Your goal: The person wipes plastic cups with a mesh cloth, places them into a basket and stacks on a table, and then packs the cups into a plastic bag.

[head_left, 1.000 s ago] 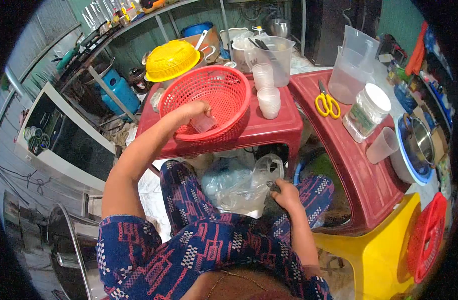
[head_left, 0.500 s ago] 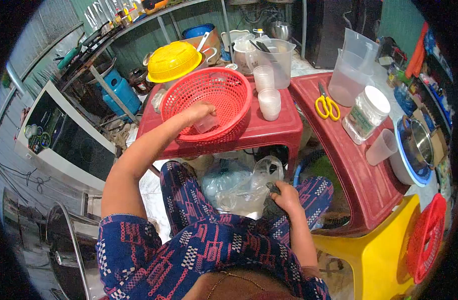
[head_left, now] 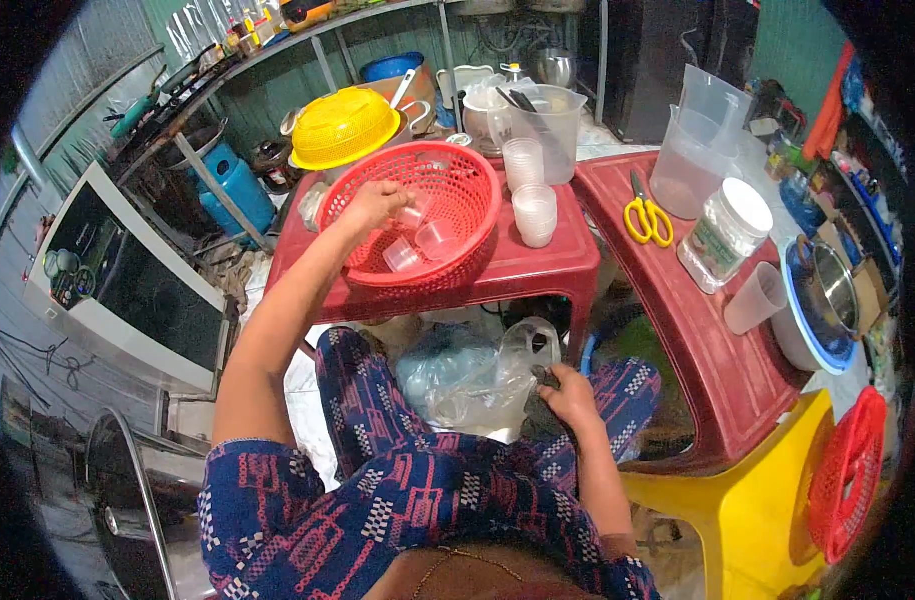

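My left hand (head_left: 380,203) reaches into the red colander basket (head_left: 468,265), its fingers closed on the edge of a small clear plastic cup (head_left: 411,213). Two similar clear cups, one (head_left: 438,239) near the middle and another (head_left: 402,256) closer to the front, lie tilted in the basket. Down by my right thigh, my right hand (head_left: 572,397) is closed around a dark grey cloth (head_left: 543,412). Right of the basket, two stacks of clear cups, a front stack (head_left: 536,217) and a back stack (head_left: 524,163), stand on the red table (head_left: 553,262).
On the right red table (head_left: 693,330) are yellow-handled scissors (head_left: 649,220), a white-lidded jar (head_left: 726,235), a clear cup (head_left: 756,300) and measuring jugs (head_left: 688,160). A yellow strainer (head_left: 346,127) sits behind the basket. Plastic bags (head_left: 468,375) lie between my knees.
My left hand has risen and moved slightly left and back within the basket. Loose cups its hand and arm had covered now show. My right hand stays on the cloth.
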Tool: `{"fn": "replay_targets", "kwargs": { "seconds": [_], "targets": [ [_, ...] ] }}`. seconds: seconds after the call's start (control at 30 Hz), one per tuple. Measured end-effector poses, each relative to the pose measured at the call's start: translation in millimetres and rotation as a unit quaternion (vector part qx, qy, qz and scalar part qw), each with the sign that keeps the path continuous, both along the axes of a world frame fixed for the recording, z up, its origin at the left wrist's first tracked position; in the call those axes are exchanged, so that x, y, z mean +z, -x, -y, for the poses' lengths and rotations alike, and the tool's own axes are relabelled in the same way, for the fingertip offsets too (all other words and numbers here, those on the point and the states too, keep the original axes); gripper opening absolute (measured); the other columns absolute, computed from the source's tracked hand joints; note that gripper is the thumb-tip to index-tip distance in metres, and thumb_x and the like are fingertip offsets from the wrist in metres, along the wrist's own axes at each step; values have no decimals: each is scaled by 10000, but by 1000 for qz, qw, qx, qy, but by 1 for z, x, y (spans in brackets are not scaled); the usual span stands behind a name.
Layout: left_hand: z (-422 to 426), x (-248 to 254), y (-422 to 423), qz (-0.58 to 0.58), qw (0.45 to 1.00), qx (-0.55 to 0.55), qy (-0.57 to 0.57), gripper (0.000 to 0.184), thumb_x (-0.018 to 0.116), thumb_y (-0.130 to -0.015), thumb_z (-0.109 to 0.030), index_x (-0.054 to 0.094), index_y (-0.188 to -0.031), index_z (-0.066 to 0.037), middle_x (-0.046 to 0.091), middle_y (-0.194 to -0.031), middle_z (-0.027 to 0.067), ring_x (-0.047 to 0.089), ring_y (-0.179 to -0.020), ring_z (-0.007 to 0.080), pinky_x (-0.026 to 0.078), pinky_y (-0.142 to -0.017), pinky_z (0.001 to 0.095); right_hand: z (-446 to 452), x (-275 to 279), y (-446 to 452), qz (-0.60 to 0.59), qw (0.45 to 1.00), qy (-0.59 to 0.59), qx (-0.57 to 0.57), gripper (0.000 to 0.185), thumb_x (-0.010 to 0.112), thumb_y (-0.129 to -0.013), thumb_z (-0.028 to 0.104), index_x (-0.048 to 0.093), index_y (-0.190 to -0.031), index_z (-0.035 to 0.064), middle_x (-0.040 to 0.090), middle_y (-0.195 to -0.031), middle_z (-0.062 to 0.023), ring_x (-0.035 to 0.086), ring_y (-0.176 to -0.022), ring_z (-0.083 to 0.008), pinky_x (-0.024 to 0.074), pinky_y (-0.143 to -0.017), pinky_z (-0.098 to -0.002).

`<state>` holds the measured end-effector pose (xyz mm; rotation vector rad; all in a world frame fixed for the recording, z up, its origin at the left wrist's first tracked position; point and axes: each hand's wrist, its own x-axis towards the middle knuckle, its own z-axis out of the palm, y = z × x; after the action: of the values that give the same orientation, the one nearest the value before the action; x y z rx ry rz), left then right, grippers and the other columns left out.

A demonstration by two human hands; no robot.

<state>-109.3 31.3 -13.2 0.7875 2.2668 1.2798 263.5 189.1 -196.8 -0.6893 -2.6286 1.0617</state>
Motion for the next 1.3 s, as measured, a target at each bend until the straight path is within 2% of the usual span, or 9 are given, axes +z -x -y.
{"fn": "replay_targets", "kwargs": {
  "seconds": [0.13, 0.2, 0.37, 0.53, 0.67, 0.93, 1.03, 1.1, 1.3],
  "targets": [
    [3, 14, -20, -28, 995, 14, -90, 180, 572, -870, -237, 638, -922, -78, 638, -884, 6, 579, -734, 90, 453, -643, 252, -4, 5, 6, -77, 991, 97, -52, 295, 675, -717, 149, 586, -960, 7, 635, -876, -187, 611, -819, -326, 475, -731, -375],
    [1, 19, -48, -53, 985, -16, -165, 174, 575, -868, -233, 638, -895, -73, 635, -847, 5, 560, -697, 81, 443, -623, 238, -1, 33, 10, -245, 893, 358, -123, 185, 659, -755, 93, 600, -915, 21, 632, -822, -65, 581, -731, -139, 471, -652, -296],
    [-2, 37, -151, -23, 967, -95, -234, 159, 566, -873, -152, 648, -832, -22, 627, -752, 2, 564, -694, 63, 466, -649, 237, 29, 162, 9, -486, 694, 526, -72, 451, 518, -806, 63, 407, -1240, 16, 523, -1167, -114, 527, -1060, -227, 417, -934, -360],
    [-32, 6, -211, 237, 880, -172, -374, 167, 524, -910, -127, 622, -912, 9, 630, -825, -3, 562, -709, 54, 459, -648, 195, 39, 174, 33, -424, 873, -240, 30, 503, 533, -676, 26, 449, -1173, 17, 446, -1251, -181, 439, -1176, -346, 319, -1017, -454],
    [-29, 7, -232, 217, 883, -196, -368, 189, 484, -934, -133, 614, -940, 3, 614, -834, -15, 540, -737, 38, 447, -660, 199, 26, 152, 42, -462, 838, -286, 46, 435, 526, -681, 98, 507, -1107, 11, 454, -1221, -207, 428, -1164, -404, 331, -986, -486],
    [-23, -6, -253, 15, 929, -226, -294, 156, 482, -929, -99, 586, -926, 17, 576, -802, -16, 502, -767, 33, 433, -661, 203, 17, 172, 22, -406, 912, 25, -59, 245, 548, -771, 100, 554, -978, -30, 567, -973, -162, 563, -864, -253, 447, -779, -330],
    [-29, -11, -260, -169, 898, -246, -322, 115, 536, -871, -74, 586, -911, 21, 590, -796, 82, 579, -764, 178, 466, -690, 310, -6, 145, 20, -438, 762, 476, 14, 195, 489, -907, 197, 581, -987, 45, 577, -951, -29, 554, -819, -132, 464, -697, -263],
    [-31, -15, -259, -314, 833, -292, -351, 115, 571, -823, -59, 591, -922, -3, 601, -851, 136, 594, -824, 328, 475, -715, 368, -8, 121, 25, -432, 731, 528, -29, 200, 485, -910, 197, 580, -1009, 51, 581, -935, -27, 556, -807, -134, 472, -692, -264],
    [-38, -34, -243, -434, 771, -348, -309, 210, 654, -720, -84, 571, -904, -26, 577, -831, 92, 578, -857, 262, 419, -730, 366, -10, 77, 31, -380, 645, 662, -44, 217, 511, -902, 223, 574, -1044, 71, 584, -935, -21, 559, -821, -138, 484, -727, -263]
  ]
}}
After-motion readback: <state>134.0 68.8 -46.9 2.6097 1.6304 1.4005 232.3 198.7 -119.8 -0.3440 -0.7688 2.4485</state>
